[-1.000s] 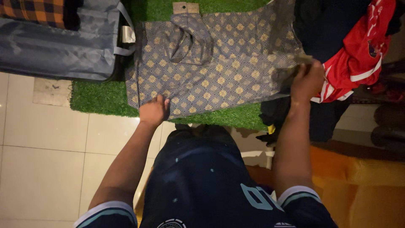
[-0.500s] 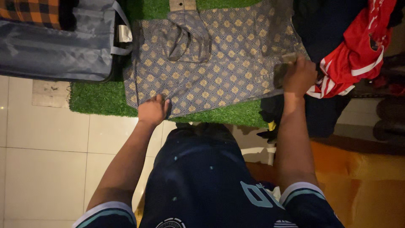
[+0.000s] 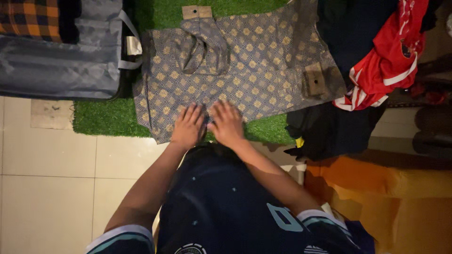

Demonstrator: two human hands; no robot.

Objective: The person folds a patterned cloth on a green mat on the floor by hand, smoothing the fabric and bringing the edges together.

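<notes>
Lying spread over the green artificial-grass mat point(image 3: 113, 117), the grey-blue patterned garment with gold diamond motifs point(image 3: 249, 61) is face down or flat, its near hem at the mat's edge closest to the person. Both hands rest on that near hem side by side: the left hand point(image 3: 187, 126) and the right hand point(image 3: 227, 123) are open, palms down, fingers spread, pressing the cloth rather than gripping it.

Judging from this, the cloth could bunch or crease under the palms if they slide unevenly, since the fake grass grips the fabric. A folded-over sleeve point(image 3: 205, 44) near the top already lies rumpled and could stay trapped. The small brown cardboard tag point(image 3: 314, 80) on the right part of the garment and another tag point(image 3: 197, 11) at the top edge could catch or bend.

To the left, touching the mat, an open grey-blue soft suitcase point(image 3: 61, 61) holds an orange-and-dark checked cloth point(image 3: 28, 16) in its far corner. To the right, a red-and-white sports shirt point(image 3: 391, 61) lies on dark clothes point(image 3: 329, 127), overlapping the garment's edge.
</notes>
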